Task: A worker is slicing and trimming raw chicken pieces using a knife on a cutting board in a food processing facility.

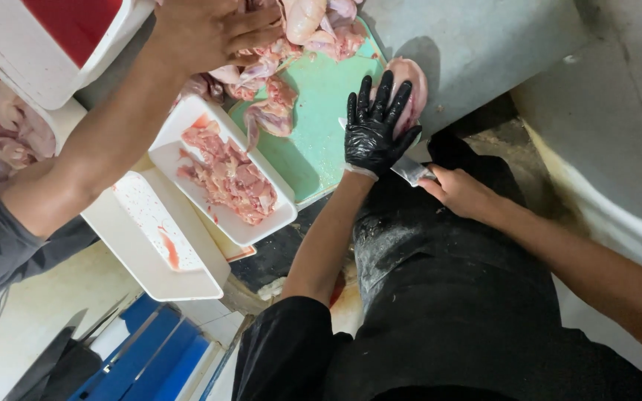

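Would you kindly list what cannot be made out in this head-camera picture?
- Knife: the blade's front end is hidden under the gloved left hand; the handle is hidden inside the right hand.
- Chicken piece: mostly covered by the left hand.
- Red-lidded white tub: cut off by the top edge.
- Co-worker's hand: hides the meat beneath.

A pale pink raw chicken piece (pixel 412 89) lay flat at the green cutting board's (pixel 321 126) right edge; a knife blade (pixel 410 171) pointed beneath it, horizontal.
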